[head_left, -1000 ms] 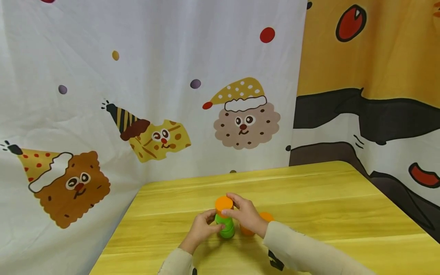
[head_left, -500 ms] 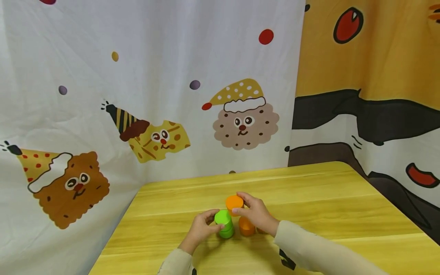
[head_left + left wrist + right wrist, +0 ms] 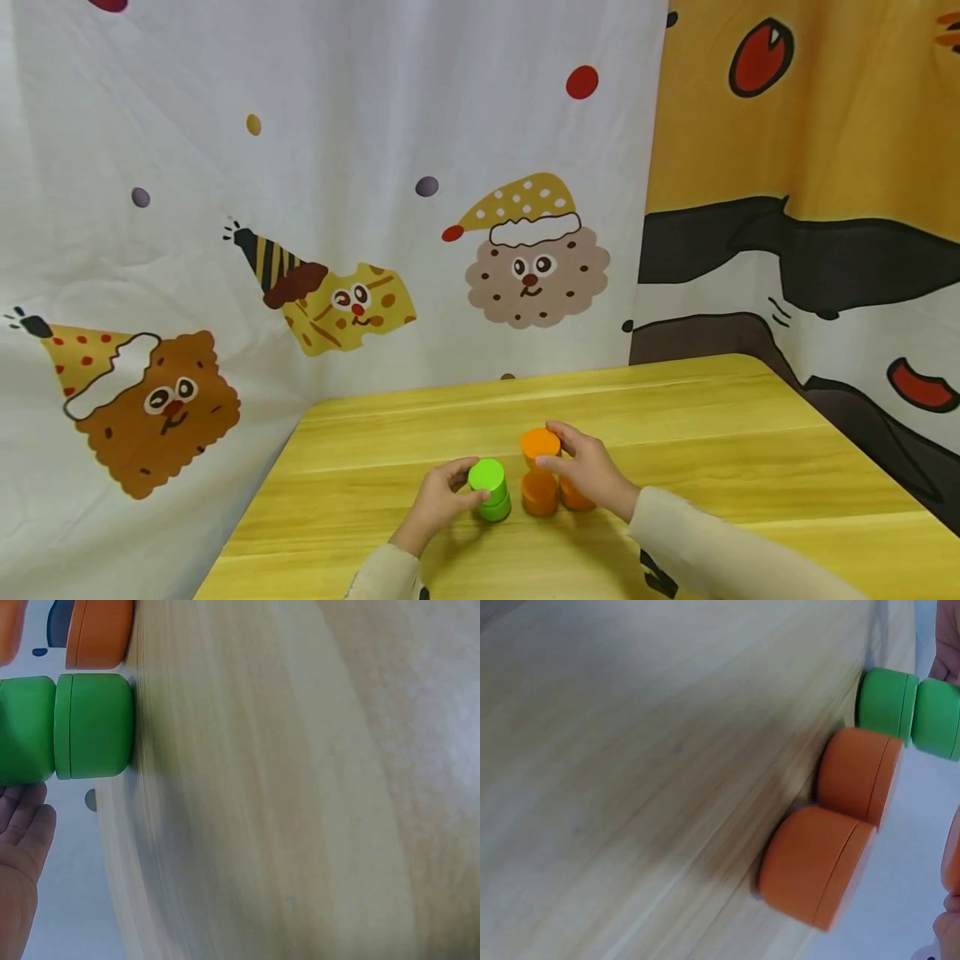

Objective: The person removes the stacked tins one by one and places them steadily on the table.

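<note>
Two round green containers stand stacked on the table, the upper one [image 3: 487, 476] directly on the lower one [image 3: 495, 509]. My left hand [image 3: 441, 505] holds the upper one from the left, thumb in front and fingers behind. A round orange container [image 3: 540, 443] is pinched in my right hand [image 3: 592, 473], raised to the right of the stack. Below it, two more orange containers stand side by side on the table, a left one [image 3: 539, 492] and a right one [image 3: 814, 864]. In the right wrist view each shows a seam near its top.
The wooden-patterned table [image 3: 360, 467] reaches back to a white curtain [image 3: 375, 100] printed with cartoon snacks. On the right hangs an orange and black printed cloth [image 3: 810, 167]. Black bands show on the sleeves [image 3: 720, 542].
My right hand has lifted the orange container off the green stack and carried it right, over the other orange containers. My left hand stays on the upper green container.
</note>
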Demonstrator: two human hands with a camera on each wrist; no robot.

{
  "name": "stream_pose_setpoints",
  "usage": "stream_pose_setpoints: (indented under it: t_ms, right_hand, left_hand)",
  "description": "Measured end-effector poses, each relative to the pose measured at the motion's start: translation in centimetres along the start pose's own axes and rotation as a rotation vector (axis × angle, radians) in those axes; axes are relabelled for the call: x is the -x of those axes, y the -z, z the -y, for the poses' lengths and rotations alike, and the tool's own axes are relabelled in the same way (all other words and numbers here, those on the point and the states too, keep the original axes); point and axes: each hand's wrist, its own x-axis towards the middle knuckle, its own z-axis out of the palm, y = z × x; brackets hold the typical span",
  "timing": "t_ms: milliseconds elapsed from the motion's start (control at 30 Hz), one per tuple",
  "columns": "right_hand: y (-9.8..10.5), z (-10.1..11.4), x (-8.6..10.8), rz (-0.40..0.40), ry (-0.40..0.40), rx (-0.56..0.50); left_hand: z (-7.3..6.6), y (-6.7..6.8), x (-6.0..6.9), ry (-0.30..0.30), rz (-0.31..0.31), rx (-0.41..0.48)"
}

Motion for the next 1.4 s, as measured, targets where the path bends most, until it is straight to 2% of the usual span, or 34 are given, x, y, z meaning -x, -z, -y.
stream_pose_setpoints:
  t_ms: [133, 567, 1400]
  right_hand:
    - [0.7, -0.5, 0.2, -0.004, -0.024, -0.002]
    - [2.5, -1.7, 1.0, -0.011, -0.024, 0.048]
    - [4.8, -3.5, 2.4, -0.051, -0.019, 0.094]
  left_hand:
    - [0.1, 0.0, -0.1, -0.008, -0.001, -0.003]
    - [0.4, -0.3, -0.1, -0.035, -0.018, 0.007]
    - [0.0, -0.2, 0.1, -0.01, -0.019, 0.014]
